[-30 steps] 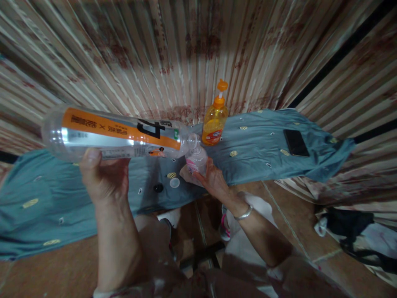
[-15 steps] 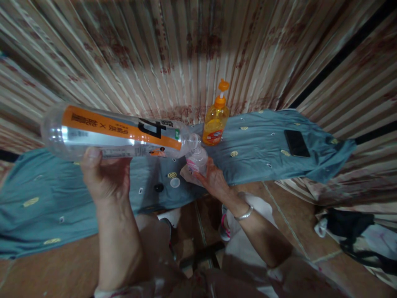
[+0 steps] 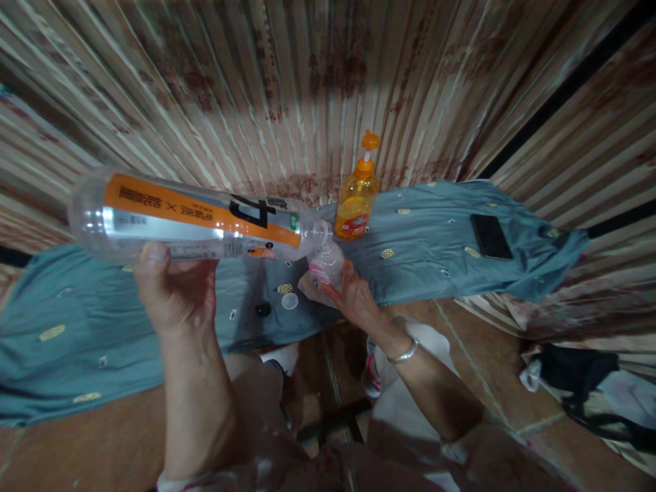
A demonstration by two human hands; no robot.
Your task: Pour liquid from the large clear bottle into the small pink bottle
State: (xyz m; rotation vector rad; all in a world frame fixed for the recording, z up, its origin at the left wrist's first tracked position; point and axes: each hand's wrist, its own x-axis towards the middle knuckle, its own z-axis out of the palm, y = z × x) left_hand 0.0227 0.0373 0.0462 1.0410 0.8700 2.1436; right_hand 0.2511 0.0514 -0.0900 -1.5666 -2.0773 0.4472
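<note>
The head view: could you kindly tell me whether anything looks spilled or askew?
Nothing stands out: no spill is visible on the cloth, and the pump bottle stands upright. The large bottle is tipped sideways, but the left hand grips it.

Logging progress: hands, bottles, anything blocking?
Left hand grips large bottle, tipped sideways. Right hand holds small bottle, mouths close together. Pump bottle close behind, not blocking.

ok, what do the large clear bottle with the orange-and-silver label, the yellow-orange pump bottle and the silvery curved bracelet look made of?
Large clear bottle: probably thin glossy plastic; see-through ends, bright highlights.
Yellow-orange pump bottle: likely smooth plastic; its upper part looks translucent.
Silvery curved bracelet: seems polished metal, judging by its shine; metal-look plastic can't be ruled out.
</note>
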